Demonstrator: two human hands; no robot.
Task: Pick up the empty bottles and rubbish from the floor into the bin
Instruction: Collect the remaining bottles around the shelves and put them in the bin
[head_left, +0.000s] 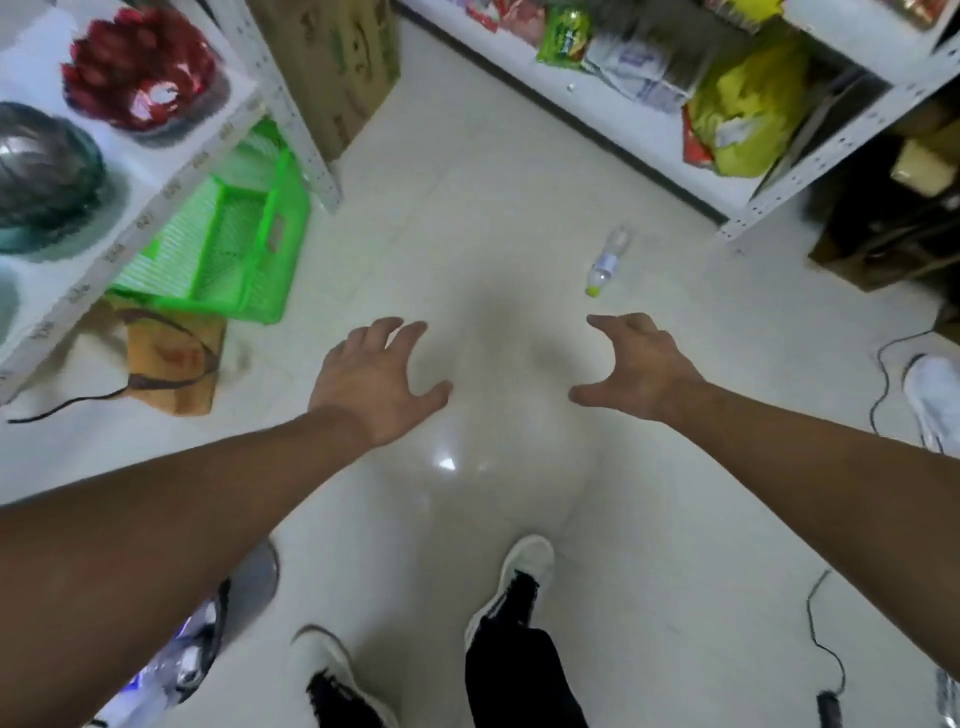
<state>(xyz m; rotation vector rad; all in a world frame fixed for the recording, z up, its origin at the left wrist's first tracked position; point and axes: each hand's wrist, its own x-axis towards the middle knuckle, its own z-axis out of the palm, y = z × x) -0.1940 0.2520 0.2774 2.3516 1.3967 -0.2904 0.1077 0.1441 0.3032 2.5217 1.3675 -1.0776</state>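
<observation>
A clear plastic bottle (607, 261) with a yellow-green cap lies on the pale tiled floor near the right shelf's foot. My right hand (636, 364) hovers just below it, fingers spread, holding nothing, about a hand's length short of the cap. My left hand (376, 374) is stretched out at the same height to the left, also open and holding nothing. Under my left forearm at the bottom left sits a grey bin (228, 623) with crumpled clear plastic showing inside; my arm hides most of it.
White metal shelves (291, 119) on the left hold bowls; a green plastic basket (223, 249) and a brown bag (171, 364) lie beneath. The right shelf (810, 161) holds snack packets. Black cables (831, 649) run along the floor right. Another person's white shoe (932, 395) is at the right edge.
</observation>
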